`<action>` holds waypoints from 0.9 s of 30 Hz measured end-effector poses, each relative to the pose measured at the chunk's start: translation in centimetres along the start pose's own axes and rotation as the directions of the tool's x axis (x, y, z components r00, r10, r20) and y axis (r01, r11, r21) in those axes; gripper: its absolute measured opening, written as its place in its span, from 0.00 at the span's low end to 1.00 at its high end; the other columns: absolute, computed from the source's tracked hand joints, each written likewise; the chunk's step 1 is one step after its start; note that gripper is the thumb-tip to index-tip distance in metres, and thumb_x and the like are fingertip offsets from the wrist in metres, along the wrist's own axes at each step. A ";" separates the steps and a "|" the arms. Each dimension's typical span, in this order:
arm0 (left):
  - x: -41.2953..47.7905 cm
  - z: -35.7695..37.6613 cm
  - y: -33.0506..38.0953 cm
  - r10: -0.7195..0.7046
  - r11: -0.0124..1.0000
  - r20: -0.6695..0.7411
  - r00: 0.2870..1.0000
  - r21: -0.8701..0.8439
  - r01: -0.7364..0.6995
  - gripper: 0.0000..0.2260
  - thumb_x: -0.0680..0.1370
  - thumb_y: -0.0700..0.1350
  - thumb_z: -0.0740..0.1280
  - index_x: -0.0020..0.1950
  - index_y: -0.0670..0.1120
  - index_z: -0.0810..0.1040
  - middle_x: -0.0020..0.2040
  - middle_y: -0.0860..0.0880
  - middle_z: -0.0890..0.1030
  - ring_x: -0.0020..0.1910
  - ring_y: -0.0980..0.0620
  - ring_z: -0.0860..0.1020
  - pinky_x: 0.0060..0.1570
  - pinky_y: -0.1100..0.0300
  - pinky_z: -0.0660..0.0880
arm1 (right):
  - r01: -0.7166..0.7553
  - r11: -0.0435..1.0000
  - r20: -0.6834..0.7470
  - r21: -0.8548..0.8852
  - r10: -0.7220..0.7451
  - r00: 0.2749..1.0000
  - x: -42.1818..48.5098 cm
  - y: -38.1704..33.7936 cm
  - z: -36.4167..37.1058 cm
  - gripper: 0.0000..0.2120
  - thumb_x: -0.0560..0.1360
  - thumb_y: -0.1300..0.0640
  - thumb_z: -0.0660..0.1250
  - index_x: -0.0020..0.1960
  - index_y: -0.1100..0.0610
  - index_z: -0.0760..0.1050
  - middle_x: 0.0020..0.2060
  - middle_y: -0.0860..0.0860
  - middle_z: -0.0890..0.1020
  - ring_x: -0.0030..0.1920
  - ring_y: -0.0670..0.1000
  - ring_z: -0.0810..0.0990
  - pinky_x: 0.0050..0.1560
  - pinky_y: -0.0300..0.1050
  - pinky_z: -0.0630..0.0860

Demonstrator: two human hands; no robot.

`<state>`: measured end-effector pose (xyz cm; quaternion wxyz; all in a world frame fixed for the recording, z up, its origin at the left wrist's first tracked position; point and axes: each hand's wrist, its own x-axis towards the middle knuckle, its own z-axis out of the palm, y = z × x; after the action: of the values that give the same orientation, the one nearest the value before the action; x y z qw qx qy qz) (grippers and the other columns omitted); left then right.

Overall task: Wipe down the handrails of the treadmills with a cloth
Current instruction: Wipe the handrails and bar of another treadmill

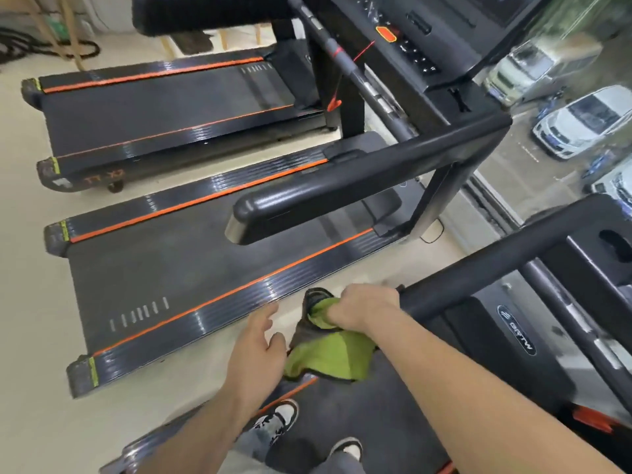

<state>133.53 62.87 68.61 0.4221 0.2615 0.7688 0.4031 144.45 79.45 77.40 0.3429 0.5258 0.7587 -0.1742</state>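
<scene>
I stand on the nearest treadmill. Its black left handrail [485,268] runs from lower centre up to the right. My right hand [362,307] grips a green and grey cloth [328,350] wrapped over the near end of that rail, and the rest of the cloth hangs below my fist. Just left of the hanging cloth, my left hand [254,350] hovers with relaxed, spread fingers and holds nothing. The middle treadmill's right handrail [342,189] juts toward me above its belt.
Two more treadmills with orange stripes [191,265] [164,107] lie to the left on a pale floor. A console with a red button [386,34] is at the top. A window [564,114] on the right shows parked cars. My shoes [277,422] rest on the belt.
</scene>
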 end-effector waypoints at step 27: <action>0.1 3.3 5.3 0.290 0.950 0.007 0.957 0.119 -0.289 0.16 0.83 0.39 0.63 0.70 0.47 0.75 0.68 0.57 0.73 0.70 0.56 0.70 0.70 0.61 0.63 | 0.269 0.943 -0.661 -0.195 -0.329 0.674 -5.1 4.9 12.7 0.32 0.71 0.42 0.68 0.72 0.54 0.71 0.72 0.57 0.72 0.76 0.61 0.65 0.75 0.64 0.60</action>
<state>136.65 67.13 71.96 0.3380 0.3938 0.7470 0.4155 154.34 69.92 72.54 0.0263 0.4069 0.9131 0.0096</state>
